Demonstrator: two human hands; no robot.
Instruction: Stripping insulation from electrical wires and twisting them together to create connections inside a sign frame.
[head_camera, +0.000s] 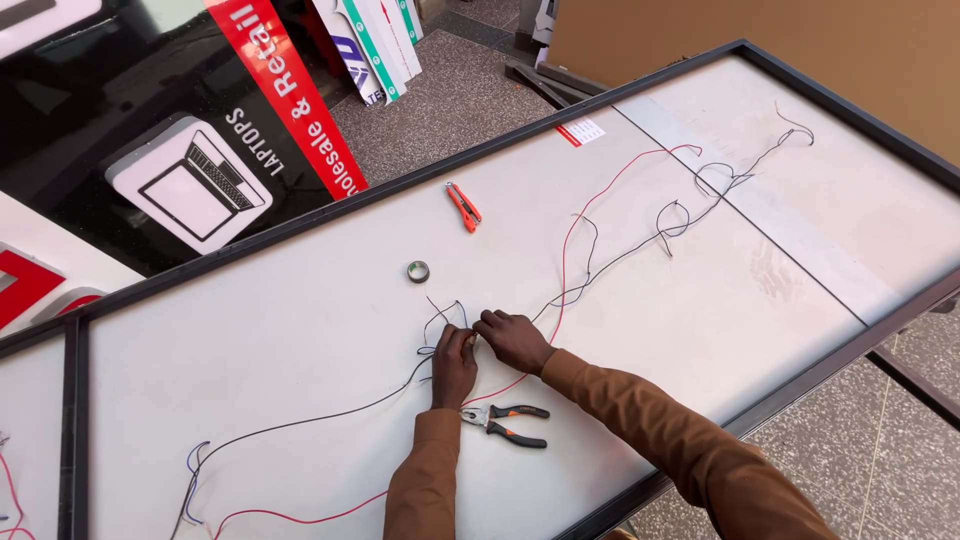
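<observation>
Both of my hands meet over a large white panel (300, 330) in a dark metal frame. My left hand (453, 365) and my right hand (512, 340) pinch the same spot on a thin black wire (620, 258), fingertips touching. A red wire (575, 235) runs beside the black one across the panel. Loose black wire ends (440, 312) stick up just beyond my fingers. Pliers with black and orange handles (505, 421) lie on the panel between my forearms, untouched.
A small roll of tape (418, 271) and an orange utility knife (463, 206) lie farther up the panel. Printed sign boards (190, 185) lie on the speckled floor (450, 100) to the left. A brown board (760, 25) stands at the top right.
</observation>
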